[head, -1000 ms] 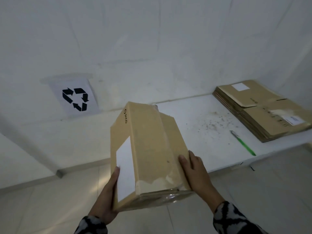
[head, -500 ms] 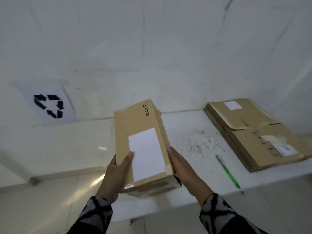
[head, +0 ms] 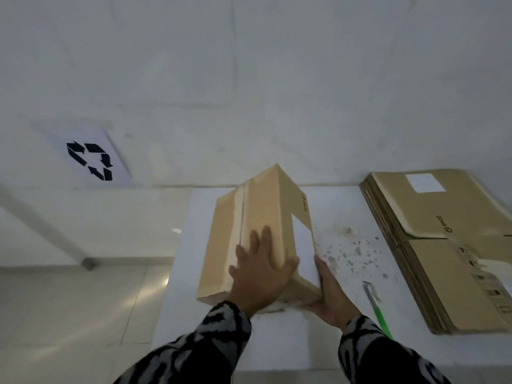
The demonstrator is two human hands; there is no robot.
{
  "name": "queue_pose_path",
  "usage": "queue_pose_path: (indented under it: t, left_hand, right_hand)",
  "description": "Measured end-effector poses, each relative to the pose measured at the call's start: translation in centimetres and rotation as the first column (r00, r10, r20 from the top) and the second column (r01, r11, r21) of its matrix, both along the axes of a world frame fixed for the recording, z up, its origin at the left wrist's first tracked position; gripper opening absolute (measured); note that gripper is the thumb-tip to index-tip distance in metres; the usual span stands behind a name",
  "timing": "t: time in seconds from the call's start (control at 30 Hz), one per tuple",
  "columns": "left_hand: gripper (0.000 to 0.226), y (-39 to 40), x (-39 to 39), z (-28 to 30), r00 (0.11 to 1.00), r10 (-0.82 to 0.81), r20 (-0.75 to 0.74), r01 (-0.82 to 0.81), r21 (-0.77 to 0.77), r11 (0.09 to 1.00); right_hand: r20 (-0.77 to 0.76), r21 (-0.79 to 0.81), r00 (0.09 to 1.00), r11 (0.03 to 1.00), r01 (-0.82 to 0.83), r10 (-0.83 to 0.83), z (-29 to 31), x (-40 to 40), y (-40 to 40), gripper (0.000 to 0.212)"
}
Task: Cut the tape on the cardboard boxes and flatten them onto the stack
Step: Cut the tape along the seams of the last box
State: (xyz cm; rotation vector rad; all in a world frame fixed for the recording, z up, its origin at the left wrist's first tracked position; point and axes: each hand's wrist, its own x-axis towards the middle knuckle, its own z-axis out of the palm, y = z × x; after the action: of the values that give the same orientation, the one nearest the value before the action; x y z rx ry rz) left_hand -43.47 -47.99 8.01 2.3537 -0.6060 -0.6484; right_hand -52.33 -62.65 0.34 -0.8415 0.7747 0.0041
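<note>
A closed brown cardboard box (head: pixel 257 209) stands tilted on the white table (head: pixel 277 339), its taped seam running up the top face and a white label on its right side. My left hand (head: pixel 260 270) presses flat on the top face with spread fingers. My right hand (head: pixel 331 295) cups the box's near right bottom corner, thumb up along the edge. A green-handled cutter (head: pixel 378 309) lies on the table just right of my right hand. The stack of flattened boxes (head: pixel 443 245) lies at the table's right end.
The table stands against a white wall; a recycling sign (head: pixel 90 160) hangs low on the wall at left. Pale floor tiles (head: pixel 69 300) spread left of the table. Dark specks mark the tabletop between the box and the stack.
The box has been turned so its seam face is up and set down on the table. My left hand moved from the side onto the top; the view came closer.
</note>
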Motion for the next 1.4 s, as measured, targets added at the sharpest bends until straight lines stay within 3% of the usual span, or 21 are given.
queue_pose_path:
  t: [0.1,0.17,0.23,0.37,0.47,0.57,0.63,0.7,0.83,0.97,1.03,1.1,1.2,1.3,1.4]
  left_hand:
    - [0.088,-3.8,-1.9,-1.1,0.992,-0.094,0.088,0.08,0.153,0.985]
    - [0.074,-5.8,-2.0,-2.2,0.974,-0.172,0.146,0.138,0.218,0.966]
    - [0.067,-6.6,-1.7,-3.7,0.956,-0.227,0.185,0.17,0.281,0.945]
    - [0.081,-6.3,-0.7,-6.4,0.929,-0.298,0.219,0.182,0.431,0.884]
    - [0.084,-6.4,-0.7,-7.0,0.923,-0.288,0.256,0.153,0.441,0.884]
    - [0.081,-6.3,-1.0,-7.2,0.916,-0.289,0.279,0.144,0.444,0.884]
    - [0.08,-6.2,-0.9,-7.1,0.916,-0.285,0.281,0.141,0.44,0.887]
    - [0.08,-6.1,-1.1,-7.0,0.915,-0.285,0.285,0.138,0.443,0.886]
    - [0.079,-5.8,-2.3,-7.2,0.909,-0.294,0.296,0.138,0.454,0.881]
    - [0.077,-5.1,-2.6,-7.2,0.911,-0.313,0.268,0.172,0.444,0.879]
    - [0.075,-5.0,-2.2,-6.8,0.91,-0.328,0.254,0.194,0.437,0.878]
    - [0.074,-4.7,-2.1,-6.2,0.903,-0.345,0.257,0.213,0.43,0.877]
    - [0.059,-4.4,-0.6,-6.4,0.887,-0.324,0.329,0.221,0.315,0.923]
    - [0.042,-5.4,4.5,-7.2,0.822,-0.229,0.521,0.198,0.115,0.973]
    - [0.045,-7.2,11.4,-7.0,0.851,-0.163,0.5,0.127,0.104,0.986]
  right_hand:
    - [-0.264,-0.372,0.964,0.92,-0.127,0.026,-1.4,-0.6,-4.1,0.038]
    - [-0.342,-0.618,0.94,0.758,-0.209,-0.019,-2.5,-1.7,-6.9,0.033]
    - [-0.397,-0.735,0.916,0.619,-0.277,-0.063,-2.9,-3.6,-9.3,0.031]
    - [-0.58,-0.738,0.812,0.464,-0.49,-0.064,-5.2,-8.7,-12.9,0.032]
    - [-0.706,-0.657,0.702,0.457,-0.599,-0.095,-7.1,-11.2,-13.1,0.031]
    - [-0.825,-0.538,0.551,0.463,-0.704,-0.122,-8.1,-12.5,-11.3,0.043]
    - [-0.85,-0.515,0.503,0.447,-0.731,-0.157,-8.8,-12.8,-10.2,0.039]
    - [-0.815,-0.567,0.539,0.482,-0.668,-0.211,-9.3,-12.6,-9.9,0.03]
    - [-0.599,-0.683,0.764,0.649,-0.335,-0.237,-7.0,-10.2,-11.0,0.023]
    - [-0.282,-0.818,0.912,0.571,-0.067,-0.297,0.2,-4.5,-11.1,0.019]
    - [-0.153,-0.856,0.947,0.517,0.017,-0.283,3.5,-1.1,-10.3,0.017]
    - [-0.095,-0.832,0.973,0.554,0.039,-0.21,5.2,2.1,-8.8,0.019]
    - [-0.053,-0.732,0.995,0.681,0.018,-0.083,4.8,5.3,-5.9,0.021]
    - [-0.067,-0.742,0.995,0.671,0.003,-0.078,3.8,5.8,-4.0,0.023]
    - [-0.085,-0.759,0.989,0.651,0.015,-0.121,3.6,5.6,-3.4,0.025]
